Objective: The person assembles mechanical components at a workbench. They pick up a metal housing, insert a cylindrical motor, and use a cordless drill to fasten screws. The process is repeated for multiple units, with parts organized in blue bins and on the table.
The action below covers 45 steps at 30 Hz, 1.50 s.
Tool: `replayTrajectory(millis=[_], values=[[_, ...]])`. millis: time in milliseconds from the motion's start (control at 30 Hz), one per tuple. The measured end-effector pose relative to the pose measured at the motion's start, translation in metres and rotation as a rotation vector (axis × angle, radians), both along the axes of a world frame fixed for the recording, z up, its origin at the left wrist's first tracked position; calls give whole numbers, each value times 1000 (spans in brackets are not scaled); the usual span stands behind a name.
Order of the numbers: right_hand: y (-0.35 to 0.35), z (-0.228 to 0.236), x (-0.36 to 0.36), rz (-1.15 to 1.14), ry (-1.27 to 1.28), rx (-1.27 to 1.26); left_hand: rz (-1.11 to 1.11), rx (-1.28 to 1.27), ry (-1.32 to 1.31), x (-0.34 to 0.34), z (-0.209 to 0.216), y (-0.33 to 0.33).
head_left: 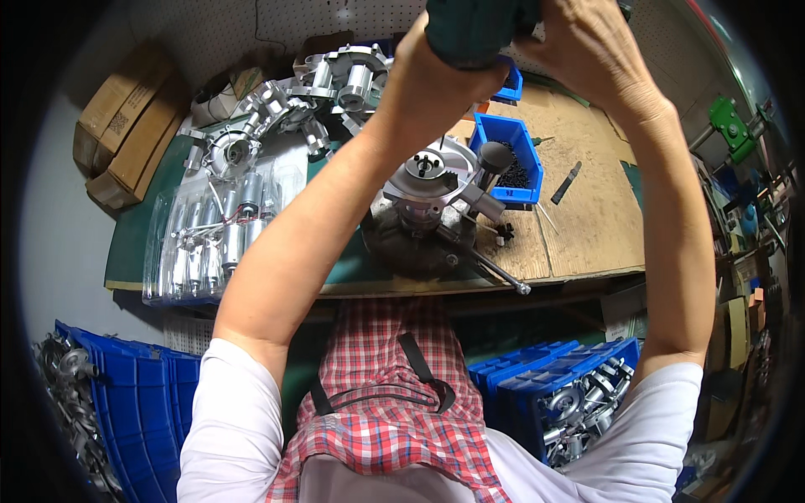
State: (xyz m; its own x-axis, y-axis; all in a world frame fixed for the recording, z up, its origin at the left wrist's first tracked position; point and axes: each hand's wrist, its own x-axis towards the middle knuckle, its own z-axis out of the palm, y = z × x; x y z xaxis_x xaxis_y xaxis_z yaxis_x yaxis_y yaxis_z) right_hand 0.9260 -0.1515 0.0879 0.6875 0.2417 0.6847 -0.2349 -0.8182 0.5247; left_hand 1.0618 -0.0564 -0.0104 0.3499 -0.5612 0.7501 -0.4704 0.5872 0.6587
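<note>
High at the top edge I hold a dark green power driver [474, 33], part of which is out of frame. My left hand [440, 80] is wrapped around its lower end. At its right side is my right hand [587, 50], closed against the tool with its fingertips partly hidden. Below them a round grey metal housing [426, 172] sits on a dark round fixture [411, 247] with a metal lever [503, 275]. Several black screws [426, 165] stand in the housing's centre. A thin dark bit shows just above it.
Right of the fixture, a blue bin [528, 172] holds black screws; a second blue bin [510, 84] is behind. A black-handled tool [567, 183] lies on cardboard. Silver motors [201, 243] and metal castings [231, 155] crowd the left. Blue crates [134, 402] of parts stand below the table.
</note>
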Motion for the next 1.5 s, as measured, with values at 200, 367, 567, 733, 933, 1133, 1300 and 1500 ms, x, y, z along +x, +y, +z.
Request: replayTrajectory(millis=[200,367,567,733,933,1133,1300,1500], values=[[-8,-19,-2,50,-21,79,-75,-9,-1,1,-21,-9],[-10,-23,-2,50,-32,81,-98,43,21,2,-22,-9],[-12,-3,-14,99,-27,-118,-260,144,193,2,-12,2],[7,23,-43,-100,450,582,-406,367,148,-5,17,33],[25,11,-57,-153,445,789,-203,679,-116,-13,24,52],[41,17,-57,-322,421,671,22,579,-112,-25,18,60],[39,17,-59,-180,340,553,178,433,-178,-29,21,55],[49,23,-56,-252,334,530,-6,360,-171,-5,10,35]])
